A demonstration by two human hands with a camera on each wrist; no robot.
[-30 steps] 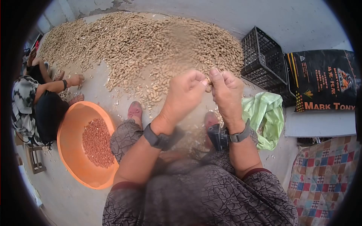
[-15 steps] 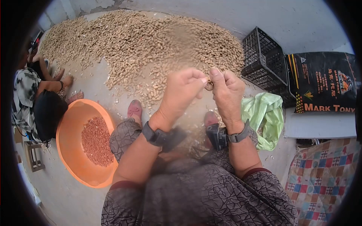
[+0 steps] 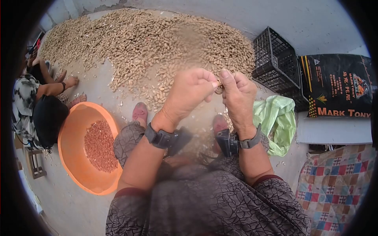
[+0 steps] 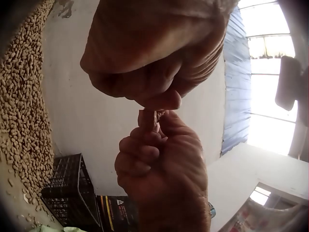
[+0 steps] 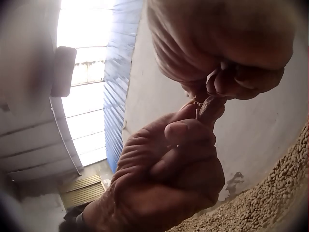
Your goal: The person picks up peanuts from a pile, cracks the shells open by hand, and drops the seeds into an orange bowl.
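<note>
In front of the body, the left hand (image 3: 189, 92) and the right hand (image 3: 239, 96) meet fingertip to fingertip over a peanut in its shell (image 3: 219, 89). Thumb and fingers of each hand pinch it from either side. Seen from the left wrist, the tan shell (image 4: 155, 116) shows in the small gap between both sets of fingertips, and it looks split. From the right wrist, the peanut shell (image 5: 206, 105) sticks up between the fingers, partly hidden by them. Beyond the hands spreads a big heap of unshelled peanuts (image 3: 149, 43) on the floor.
An orange basin (image 3: 73, 157) holding reddish shelled peanuts (image 3: 100, 147) stands left of the knees. To the right are a green plastic bag (image 3: 281, 129), a black crate (image 3: 275, 59) and a black printed sack (image 3: 338, 86). Another person (image 3: 29, 98) sits at the far left.
The hands stay together at the peanut, with the left hand shifting slightly. The other person's arm at the left has drawn back a little.
</note>
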